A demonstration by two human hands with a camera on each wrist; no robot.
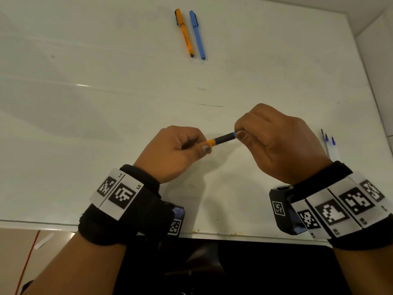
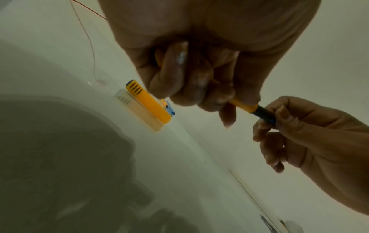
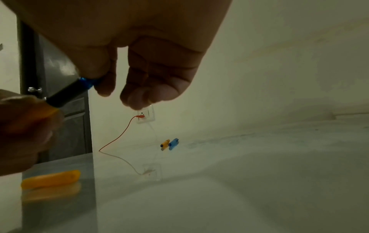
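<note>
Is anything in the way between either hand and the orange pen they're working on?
Nothing visible. The left hand grips the orange pen by its barrel and the right hand pinches its blue tip end, so both are in contact with it. The capped orange pen and capped blue pen lie apart, farther up the table.

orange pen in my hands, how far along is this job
Done: the cap is off and lies on the table. In hand: the left hand holds the pen by its barrel, and the right hand pinches the tip end. Probably left: the refills lie untouched at the right, and the far orange pen and blue pen are capped.
</note>
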